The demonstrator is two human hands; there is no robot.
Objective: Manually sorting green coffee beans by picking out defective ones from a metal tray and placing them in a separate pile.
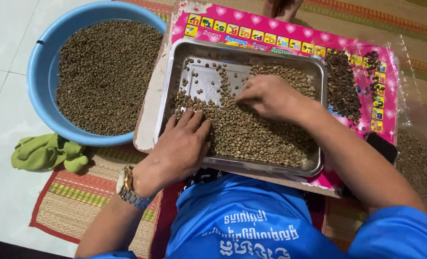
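Now, beans: pale greenish-brown beans (251, 132) lie loose in the metal tray (251, 48), heaped toward the near and right side, with bare metal showing at the far left corner.
Left hand: left hand (184, 144) lies flat, palm down, fingers spread, on the near left edge of the heap; it grips nothing.
Right hand: right hand (266, 96) sits curled over the middle of the heap, fingertips drawn together down among the beans; whether a bean is pinched between them I cannot tell.
Handling: each bean looks small, hard, dry and light, so I judge they roll and scatter at a touch; a single one wants a fingertip pinch, a lot of them a flat palm sweeping or a cupped hand.
Tray: thin and stiff, with a rolled rim; loaded like this it probably wants both hands at opposite rims and kept level, or the heap slides.
Under it: tray rests on a pink board (290, 29), which lies on a woven mat (74, 196).
Dark pile: darker beans (343, 86) lie on the board just beside the tray's right wall.
Basin: blue basin (38, 72), left of the tray, is filled with more beans.
Cloth: green cloth (45, 152) lies crumpled near the basin's near side.
Wrist: watch (126, 184) on the left wrist.
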